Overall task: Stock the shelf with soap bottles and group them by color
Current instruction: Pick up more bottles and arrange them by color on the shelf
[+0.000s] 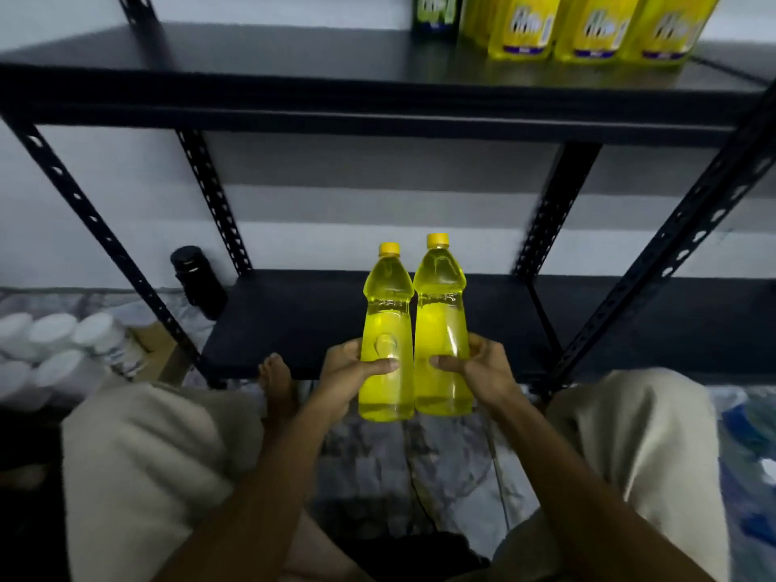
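Note:
I hold two yellow soap bottles upright, side by side, in front of the black metal shelf. My left hand (350,373) grips the left yellow bottle (386,312) low on its body. My right hand (476,371) grips the right yellow bottle (441,304) the same way. Both have yellow caps and no label facing me. On the upper shelf board (252,60), at the right, stand several labelled yellow bottles (588,27), with a dark green bottle (436,12) just left of them. The lower shelf board (302,321) lies behind the held bottles.
A black jar (197,279) stands on the floor left of the lower board. Several white-lidded containers (54,346) and a cardboard box sit at the far left. My knees in beige trousers flank the hands. Slotted shelf uprights (655,262) rise on both sides.

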A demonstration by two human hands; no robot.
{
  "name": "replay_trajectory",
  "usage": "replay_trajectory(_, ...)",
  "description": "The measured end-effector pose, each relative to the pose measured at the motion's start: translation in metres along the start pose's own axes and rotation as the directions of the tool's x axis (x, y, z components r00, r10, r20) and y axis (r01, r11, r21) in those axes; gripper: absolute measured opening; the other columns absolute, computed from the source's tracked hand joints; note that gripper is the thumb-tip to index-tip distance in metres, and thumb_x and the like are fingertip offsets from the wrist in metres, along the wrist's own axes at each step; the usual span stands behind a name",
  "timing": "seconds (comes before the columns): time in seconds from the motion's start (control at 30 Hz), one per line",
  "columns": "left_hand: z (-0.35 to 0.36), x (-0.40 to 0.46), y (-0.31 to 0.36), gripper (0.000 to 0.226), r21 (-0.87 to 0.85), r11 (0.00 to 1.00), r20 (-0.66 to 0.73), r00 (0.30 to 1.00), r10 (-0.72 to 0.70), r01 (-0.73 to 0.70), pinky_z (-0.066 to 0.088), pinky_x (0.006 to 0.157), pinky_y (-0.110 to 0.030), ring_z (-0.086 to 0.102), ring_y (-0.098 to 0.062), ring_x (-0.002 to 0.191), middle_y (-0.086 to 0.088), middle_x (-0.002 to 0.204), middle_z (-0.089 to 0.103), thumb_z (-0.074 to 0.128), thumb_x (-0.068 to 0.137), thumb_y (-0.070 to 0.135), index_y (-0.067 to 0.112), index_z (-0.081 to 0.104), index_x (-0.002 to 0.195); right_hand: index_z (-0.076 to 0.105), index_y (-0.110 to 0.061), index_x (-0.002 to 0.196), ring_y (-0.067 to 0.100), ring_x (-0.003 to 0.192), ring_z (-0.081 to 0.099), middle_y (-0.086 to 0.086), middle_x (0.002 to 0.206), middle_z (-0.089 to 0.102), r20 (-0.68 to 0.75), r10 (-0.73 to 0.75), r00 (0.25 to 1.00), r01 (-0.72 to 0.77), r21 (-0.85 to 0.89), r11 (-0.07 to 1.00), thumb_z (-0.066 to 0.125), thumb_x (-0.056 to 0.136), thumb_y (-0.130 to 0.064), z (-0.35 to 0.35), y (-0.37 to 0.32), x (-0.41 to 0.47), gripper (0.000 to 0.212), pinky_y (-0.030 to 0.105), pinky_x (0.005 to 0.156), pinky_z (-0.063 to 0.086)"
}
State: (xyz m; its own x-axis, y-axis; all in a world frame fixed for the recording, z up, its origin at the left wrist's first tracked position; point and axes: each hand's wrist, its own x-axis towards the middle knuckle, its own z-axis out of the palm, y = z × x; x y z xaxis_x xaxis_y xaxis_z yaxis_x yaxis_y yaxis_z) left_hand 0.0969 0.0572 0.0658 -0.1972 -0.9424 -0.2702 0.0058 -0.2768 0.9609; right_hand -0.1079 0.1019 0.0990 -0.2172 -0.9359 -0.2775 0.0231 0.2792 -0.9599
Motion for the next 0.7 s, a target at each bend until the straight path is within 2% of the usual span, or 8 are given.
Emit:
replay_trajectory(0.1, -0.002, -0.008, 0.036, 0.037, 0.002, 0.995, 0.010, 0.995, 0.102, -0.102, 0.058, 0.079, -0.037, 0.073, -0.023, 0.091, -0.007, 0.097, 0.076, 0.083, 0.068, 0.002, 0.013, 0.072, 0.101, 0.067, -0.009, 0.105, 0.015, 0.077, 0.073, 0.005, 0.094, 0.074, 0.008, -0.096, 0.995, 0.096, 0.032, 0.995, 0.083, 0.067, 0.001, 0.001, -0.028, -0.009, 0.043, 0.029, 0.062, 0.058)
replay_trajectory(0.23, -0.003, -0.020, 0.085, 0.042, -0.004, 0.976, 0.019, 0.975, 0.220, -0.220, 0.057, 0.083, -0.039, 0.072, -0.023, 0.094, -0.005, 0.101, 0.076, 0.083, 0.068, 0.003, 0.013, 0.070, 0.107, 0.066, -0.012, 0.109, 0.022, 0.087, 0.073, 0.006, 0.100, 0.074, 0.026, -0.236, 0.971, 0.234, 0.071, 0.970, 0.082, 0.068, 0.000, 0.001, -0.073, -0.020, 0.047, 0.038, 0.072, 0.059)
replay_trajectory(0.33, -0.003, -0.029, 0.122, 0.047, -0.001, 0.951, 0.019, 0.951, 0.310, -0.310, 0.057, 0.084, -0.040, 0.072, -0.023, 0.096, -0.004, 0.104, 0.075, 0.084, 0.069, 0.006, 0.011, 0.068, 0.113, 0.065, -0.009, 0.117, 0.022, 0.090, 0.072, 0.006, 0.104, 0.074, 0.044, -0.348, 0.936, 0.345, 0.070, 0.936, 0.083, 0.068, -0.001, -0.001, -0.110, -0.027, 0.053, 0.038, 0.074, 0.059)
replay_trajectory(0.53, -0.002, -0.044, 0.203, 0.044, 0.013, 0.888, 0.020, 0.888, 0.460, -0.460, 0.058, 0.079, -0.032, 0.072, -0.017, 0.095, -0.002, 0.103, 0.075, 0.083, 0.069, 0.006, 0.014, 0.067, 0.110, 0.064, -0.013, 0.118, 0.014, 0.092, 0.072, -0.001, 0.104, 0.074, 0.080, -0.567, 0.820, 0.565, 0.049, 0.824, 0.082, 0.069, -0.004, 0.000, -0.191, -0.040, 0.053, 0.026, 0.072, 0.058)
replay_trajectory(0.7, -0.009, -0.047, 0.275, 0.044, 0.030, 0.810, 0.021, 0.810, 0.586, -0.586, 0.058, 0.073, -0.028, 0.072, -0.018, 0.093, -0.003, 0.102, 0.075, 0.081, 0.071, 0.003, 0.010, 0.067, 0.112, 0.063, -0.011, 0.122, 0.017, 0.096, 0.071, 0.001, 0.106, 0.074, 0.097, -0.685, 0.722, 0.682, 0.064, 0.728, 0.082, 0.069, -0.009, 0.006, -0.256, -0.034, 0.056, 0.036, 0.079, 0.059)
